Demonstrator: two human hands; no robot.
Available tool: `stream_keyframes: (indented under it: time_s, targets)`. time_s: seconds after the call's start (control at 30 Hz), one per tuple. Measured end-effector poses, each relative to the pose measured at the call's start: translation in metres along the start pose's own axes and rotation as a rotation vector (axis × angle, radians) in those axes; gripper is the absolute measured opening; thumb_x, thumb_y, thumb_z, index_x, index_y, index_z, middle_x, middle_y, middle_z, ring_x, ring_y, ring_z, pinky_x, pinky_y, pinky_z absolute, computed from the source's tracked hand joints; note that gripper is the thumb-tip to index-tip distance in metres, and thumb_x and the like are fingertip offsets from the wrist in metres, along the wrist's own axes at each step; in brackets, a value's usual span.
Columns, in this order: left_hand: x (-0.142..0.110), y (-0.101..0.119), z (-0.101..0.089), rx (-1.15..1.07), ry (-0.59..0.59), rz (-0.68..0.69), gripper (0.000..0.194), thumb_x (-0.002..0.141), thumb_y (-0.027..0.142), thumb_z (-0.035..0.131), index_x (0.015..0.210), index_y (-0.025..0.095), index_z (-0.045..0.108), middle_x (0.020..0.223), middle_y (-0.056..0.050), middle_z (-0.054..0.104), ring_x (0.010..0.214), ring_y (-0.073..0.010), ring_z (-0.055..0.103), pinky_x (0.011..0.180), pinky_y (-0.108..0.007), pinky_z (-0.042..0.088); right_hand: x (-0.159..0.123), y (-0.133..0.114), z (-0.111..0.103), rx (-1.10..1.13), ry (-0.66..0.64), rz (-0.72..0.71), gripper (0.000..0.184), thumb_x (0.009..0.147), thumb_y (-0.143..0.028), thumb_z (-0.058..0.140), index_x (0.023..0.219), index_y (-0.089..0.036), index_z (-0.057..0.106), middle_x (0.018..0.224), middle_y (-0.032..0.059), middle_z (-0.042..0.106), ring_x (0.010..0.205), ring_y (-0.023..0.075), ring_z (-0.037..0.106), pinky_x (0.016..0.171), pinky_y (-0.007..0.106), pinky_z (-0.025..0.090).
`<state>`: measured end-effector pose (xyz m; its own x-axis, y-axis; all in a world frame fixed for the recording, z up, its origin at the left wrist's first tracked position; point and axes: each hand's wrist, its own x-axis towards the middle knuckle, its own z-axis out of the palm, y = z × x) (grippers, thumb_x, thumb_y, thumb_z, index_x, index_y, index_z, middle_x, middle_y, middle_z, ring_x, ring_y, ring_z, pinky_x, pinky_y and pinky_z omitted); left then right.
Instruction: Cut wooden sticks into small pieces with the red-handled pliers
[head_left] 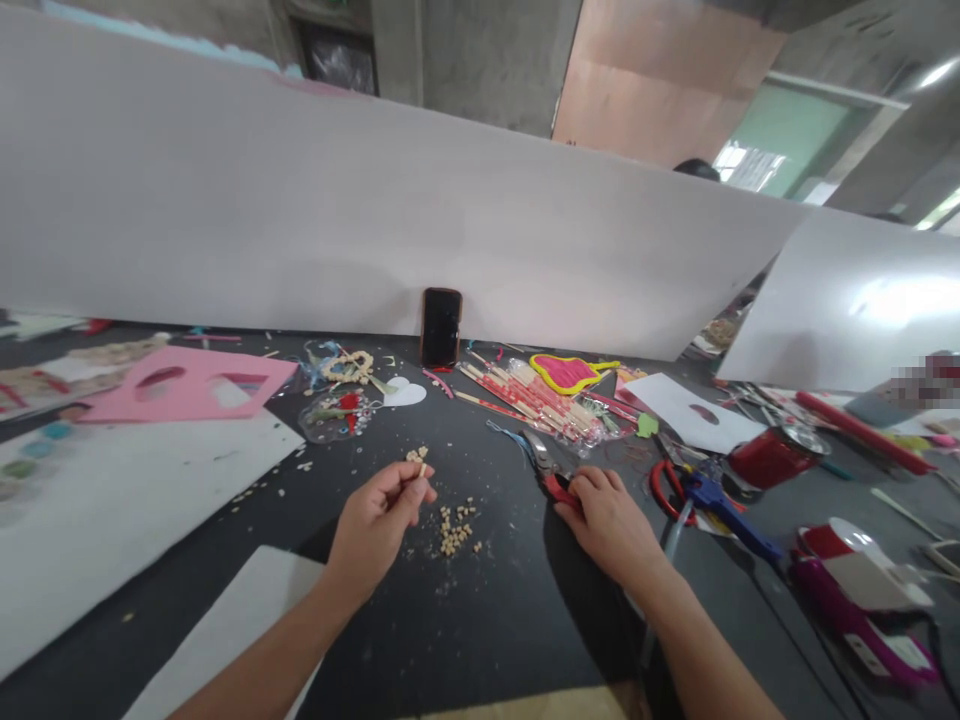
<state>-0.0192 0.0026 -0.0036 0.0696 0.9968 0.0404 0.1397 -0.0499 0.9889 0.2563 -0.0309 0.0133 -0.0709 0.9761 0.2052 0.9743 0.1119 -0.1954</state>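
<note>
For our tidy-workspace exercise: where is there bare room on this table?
Mostly bare table: between the wooden bits and right hand; also between the forearms. Crowded: along the white board and around the red can.

Head-worn view, forward and down at tabletop (480, 640)

The right hand (611, 525) at 5 o'clock covers part of the red-handled metal pliers (551, 474), while at 7 o'clock the fingers of the left hand (386, 520) partly mask a slim pale wooden piece (423, 470). At 6 o'clock, tan crumb-like bits (454, 536) lie too small to identify. A long white panel (480, 230) hides all but a person's dark head top (697, 169) at 2 o'clock; a grey, pixelated shape (896, 392) runs off the right edge at 3 o'clock
</note>
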Motion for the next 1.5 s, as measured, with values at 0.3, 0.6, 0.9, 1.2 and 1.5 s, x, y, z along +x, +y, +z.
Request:
stream_keyframes:
  time_s: [0.3,0.6,0.9,1.2,1.5]
  targets:
    - [-0.002,0.004,0.002,-0.046,-0.027,-0.016,0.027,0.08,0.036,0.051,0.095,0.016,0.06,0.071,-0.002,0.062,0.052,-0.0094,0.047,0.052,-0.021,0.041,0.006,0.002,-0.009,0.449,0.071,0.187,0.035,0.09,-0.044,0.024,0.093,-0.02,0.049,0.09,0.009,0.063,0.078,0.018,0.061,0.067,0.031,0.049]
    - [-0.003,0.009,0.004,-0.079,-0.104,-0.056,0.024,0.079,0.034,0.052,0.09,0.015,0.06,0.07,-0.002,0.063,0.05,-0.0084,0.048,0.051,-0.02,0.041,-0.004,-0.028,-0.017,1.329,-0.416,0.494,0.043,0.07,-0.048,0.063,0.1,-0.019,0.056,0.09,0.0089,0.066,0.064,0.0159,0.062,0.045,0.021,0.043]
    - [0.0,0.009,0.002,-0.141,-0.131,-0.102,0.023,0.078,0.034,0.053,0.088,0.015,0.061,0.067,-0.002,0.063,0.049,-0.0081,0.046,0.05,-0.02,0.038,-0.011,-0.038,-0.01,1.203,-0.454,0.119,0.035,0.079,-0.045,0.053,0.104,-0.022,0.055,0.095,0.008,0.062,0.086,0.0212,0.061,0.08,0.039,0.049]
    - [0.002,0.013,0.002,-0.199,-0.115,-0.139,0.024,0.076,0.037,0.056,0.082,0.015,0.063,0.068,-0.002,0.065,0.048,-0.0079,0.046,0.051,-0.021,0.037,-0.008,-0.05,-0.003,0.476,-0.103,-0.328,0.016,0.082,-0.025,0.047,0.096,-0.022,0.053,0.12,0.0124,0.049,0.116,0.0216,0.045,0.092,0.034,0.044]
    - [0.002,0.015,0.001,-0.173,-0.102,-0.134,0.024,0.076,0.038,0.055,0.074,0.015,0.062,0.059,-0.001,0.062,0.048,-0.0095,0.048,0.053,-0.021,0.036,-0.01,-0.049,0.005,0.368,-0.073,-0.379,0.009,0.081,-0.021,0.048,0.089,-0.023,0.053,0.122,0.012,0.046,0.115,0.022,0.046,0.092,0.036,0.045]
